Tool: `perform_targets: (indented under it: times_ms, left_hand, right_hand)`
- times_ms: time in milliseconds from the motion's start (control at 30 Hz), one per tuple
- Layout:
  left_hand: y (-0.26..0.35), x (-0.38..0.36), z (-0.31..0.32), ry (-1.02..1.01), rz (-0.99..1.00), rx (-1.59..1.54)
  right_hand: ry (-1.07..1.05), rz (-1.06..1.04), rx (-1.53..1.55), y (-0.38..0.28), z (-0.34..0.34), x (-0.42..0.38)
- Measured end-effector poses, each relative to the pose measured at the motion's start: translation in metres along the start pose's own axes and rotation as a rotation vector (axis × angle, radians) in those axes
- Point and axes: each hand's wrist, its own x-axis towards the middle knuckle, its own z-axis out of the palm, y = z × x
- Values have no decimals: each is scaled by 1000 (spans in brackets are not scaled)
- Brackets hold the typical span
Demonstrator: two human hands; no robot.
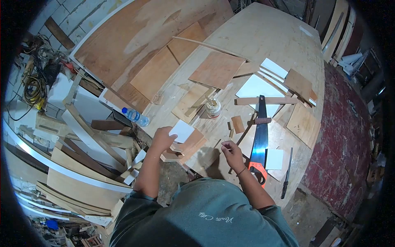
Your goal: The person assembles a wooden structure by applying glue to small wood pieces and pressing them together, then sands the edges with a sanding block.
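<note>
My left hand (165,138) grips a small white square panel (181,131) by its left edge, thumb on its face. Beneath that panel, a brown piece of plywood (193,147) lies at the table's near edge. My right hand (233,154) hovers over the table with thumb and fingers pinched together; anything between them is too small to make out. To its right lies a handsaw (259,140) with an orange handle. A second white square (275,159) rests beside the saw blade. Small wood strips (231,129) and a small brown rectangle (237,124) lie beyond my right hand.
A glass jar (213,109) with a brush in it stands mid-table. A water bottle (135,117) lies at the left edge. Plywood sheets (217,69) and white panels (257,91) spread across the table (267,29). A long thin dark tool (287,175) lies at the right.
</note>
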Motion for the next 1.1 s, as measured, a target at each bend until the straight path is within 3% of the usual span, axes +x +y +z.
perform_targets:
  times_ms: [67, 133, 200, 333, 400, 467, 500, 533, 633, 733, 800, 867, 900, 1100]
  left_hand:
    - [5, -2, -2, 2, 13, -133]
    - [17, -11, 1, -59, -29, -839]
    - [40, -26, 1, -95, -47, -950]
    - [52, -40, 12, -90, -29, -1202]
    - [34, -34, 9, -68, -42, -1177]
    - [34, -31, -2, 495, 204, -728]
    - [33, -36, -16, 357, 188, -653]
    - [39, -40, -24, 362, 179, -654]
    - [72, -45, -42, 17, 240, -388]
    - [69, -36, -33, 38, 237, -157]
    - [64, -33, -33, 73, 217, -185]
    - [53, -29, -34, 109, 195, -210]
    - [44, -27, -32, 143, 142, -208]
    - [8, -10, -16, 190, 88, -134]
  right_hand:
    - [-63, -17, 29, 7, 5, 3]
    - [-131, -31, 56, -4, 11, 3]
    - [-263, -64, 189, -55, 18, 8]
    - [-269, -232, 225, -90, 26, 36]
    - [-302, -287, 56, -120, 18, 48]
    - [-364, -348, -118, -129, 10, 65]
    - [-439, -416, -354, -136, 8, 69]
    - [-510, -481, -591, -146, 8, 72]
    - [-555, -519, -682, -155, 19, 77]
    - [-523, -583, -646, -160, 27, 77]
    - [-478, -580, -575, -157, 26, 75]
    - [-185, -655, -438, -147, 22, 73]
    - [-185, -653, -438, -144, 17, 71]
    - [-120, -454, -434, -100, -11, 54]
